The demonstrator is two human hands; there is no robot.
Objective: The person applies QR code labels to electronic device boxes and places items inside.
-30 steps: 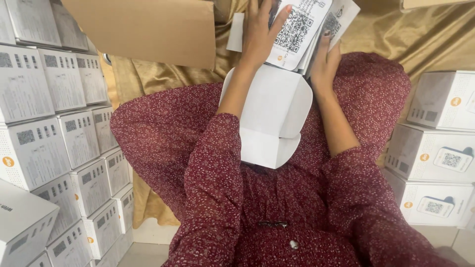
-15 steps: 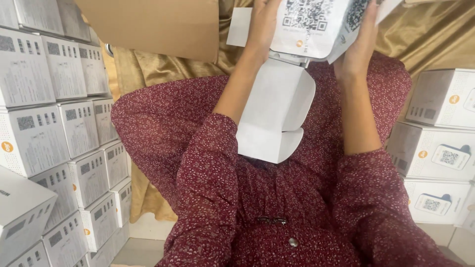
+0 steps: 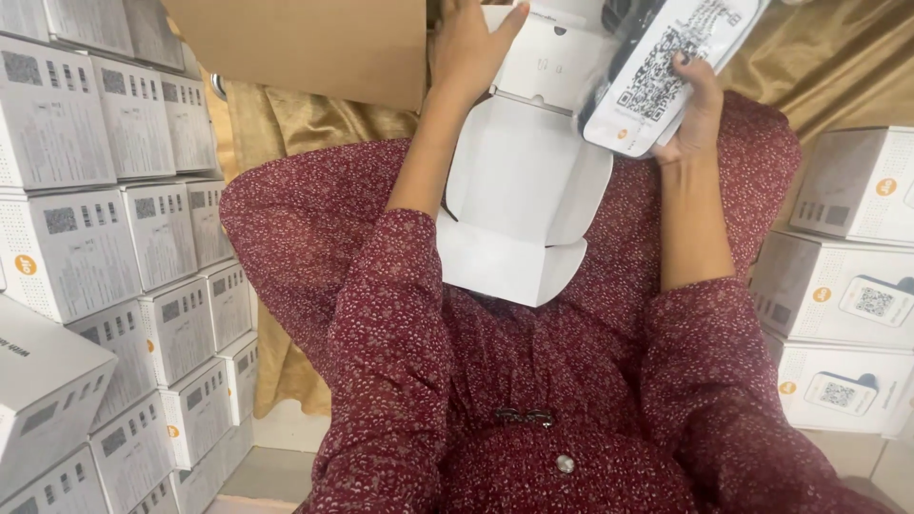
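Since half a second earlier, the packet (image 3: 657, 76) had tilted rightward, gripped in my right hand (image 3: 695, 109); my left hand (image 3: 466, 48) steadied the open box (image 3: 524, 190) on my lap. Its loose flaps could snag the packet.

the open carton (image 3: 524, 190) at centre is plain white. the packet (image 3: 657, 76) at upper right is white with a black square code and an orange dot. dress (image 3: 400, 362): maroon with tiny pale specks. cloth (image 3: 286, 124) behind: gold. cardboard (image 3: 305, 38) at upper left: brown. stacked boxes (image 3: 95, 228) at left: white with grey print.
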